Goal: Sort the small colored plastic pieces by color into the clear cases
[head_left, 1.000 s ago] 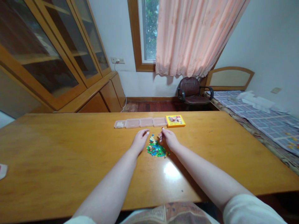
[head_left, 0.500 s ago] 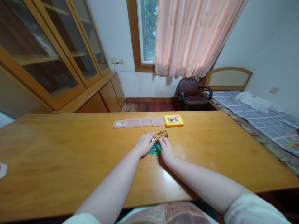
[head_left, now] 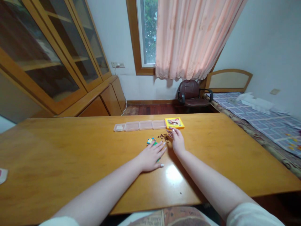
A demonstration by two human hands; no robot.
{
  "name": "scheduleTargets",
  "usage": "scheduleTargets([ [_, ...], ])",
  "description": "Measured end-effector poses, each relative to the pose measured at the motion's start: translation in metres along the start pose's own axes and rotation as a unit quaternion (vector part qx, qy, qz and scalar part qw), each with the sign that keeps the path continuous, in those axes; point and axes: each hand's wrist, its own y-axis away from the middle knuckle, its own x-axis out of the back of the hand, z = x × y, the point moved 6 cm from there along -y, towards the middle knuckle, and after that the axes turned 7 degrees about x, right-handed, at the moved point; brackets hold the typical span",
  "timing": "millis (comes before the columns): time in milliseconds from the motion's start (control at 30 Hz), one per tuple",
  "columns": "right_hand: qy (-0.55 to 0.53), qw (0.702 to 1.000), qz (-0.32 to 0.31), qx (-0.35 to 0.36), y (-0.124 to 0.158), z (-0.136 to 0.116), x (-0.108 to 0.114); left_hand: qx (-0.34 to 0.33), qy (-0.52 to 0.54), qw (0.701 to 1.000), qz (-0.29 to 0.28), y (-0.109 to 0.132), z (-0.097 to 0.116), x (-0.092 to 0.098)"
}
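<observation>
My left hand [head_left: 151, 154] lies flat on the wooden table [head_left: 70, 157], fingers spread, covering most of a pile of small coloured bricks [head_left: 151, 141]; a few blue, yellow and green ones show past the fingertips. My right hand [head_left: 177, 140] rests on the table to the right, fingers stretched toward a small cluster of dark brown bricks [head_left: 162, 137]. Behind both hands lies a clear plastic compartment box [head_left: 139, 126], and a yellow box [head_left: 174, 123] touches its right end.
A glass-door wooden cabinet [head_left: 47, 62] stands at the left. A brown armchair [head_left: 191, 94] and a bed [head_left: 263, 116] are beyond the table on the right. A pink curtain [head_left: 192, 37] hangs at the window. A white object [head_left: 2, 175] lies at the table's left edge.
My left hand has slid right and flattened over the coloured pile. My right hand has moved from the pile up toward the brown bricks near the yellow box.
</observation>
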Motion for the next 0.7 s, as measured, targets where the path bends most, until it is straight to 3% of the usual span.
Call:
scheduleTargets([
  [133, 0.022, 1.0, 0.016, -0.014, 0.002, 0.003, 0.02, 0.139, -0.016, 0.99, 0.006, -0.014, 0.028, -0.028],
  [267, 0.036, 0.999, -0.023, -0.018, 0.006, 0.004, 0.016, 0.35, -0.015, 0.936, 0.019, -0.03, 0.007, -0.029],
  [433, 0.035, 0.998, -0.029, -0.04, 0.006, 0.003, 0.013, 0.417, 0.037, 0.907, 0.046, -0.048, -0.03, -0.018],
  [567, 0.083, 0.995, -0.043, -0.017, 0.004, -0.002, 0.014, 0.449, 0.014, 0.893, 0.042, -0.046, -0.043, -0.013],
  [633, 0.162, 0.982, -0.096, 0.008, 0.006, -0.007, 0.009, 0.453, 0.001, 0.891, 0.029, -0.039, -0.046, -0.009],
  [700, 0.258, 0.948, -0.183, 0.045, 0.012, -0.012, 0.0, 0.44, 0.003, 0.898, 0.023, -0.03, -0.049, -0.001],
])
